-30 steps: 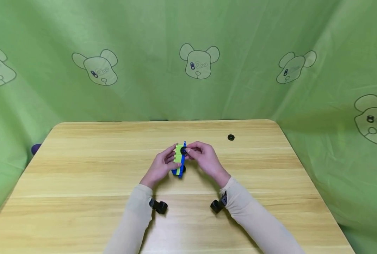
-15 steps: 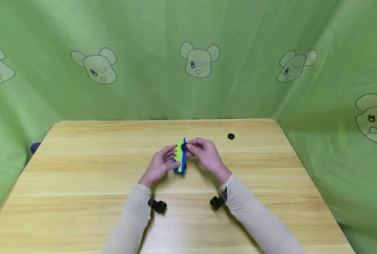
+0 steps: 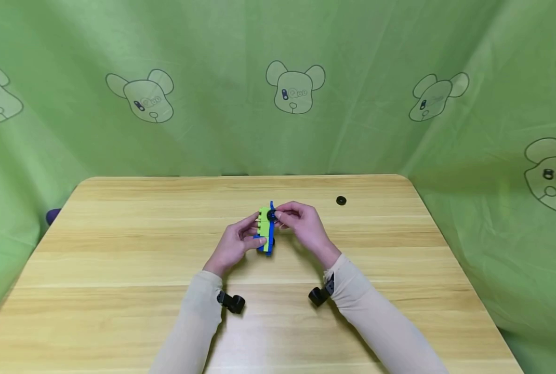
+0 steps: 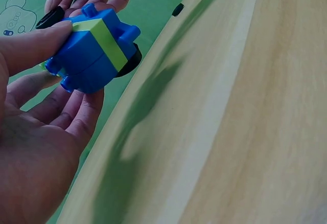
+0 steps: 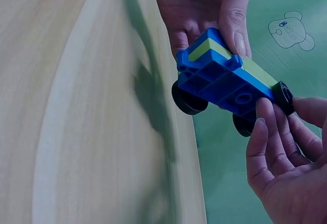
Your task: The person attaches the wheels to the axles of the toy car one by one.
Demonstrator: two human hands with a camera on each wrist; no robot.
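Note:
A toy car of blue and lime-green building blocks is held up over the table, tilted on its side. My left hand grips its body, thumb on one side and fingers on the other. At its far end, my right hand pinches a black wheel with the thumb, fingers against the blue underside. Two more black wheels show in the right wrist view, one near wheel and one partly hidden wheel. A bare blue peg sticks out near my left thumb.
A loose black wheel lies flat on the wooden table at the back right. Green cloth with mouse-head prints hangs behind the table and on both sides. A black camera is strapped on each wrist.
Both hands have shifted slightly away from the body with the toy car, which has turned a little more upright in the head view. The right fingers stay on the wheel.

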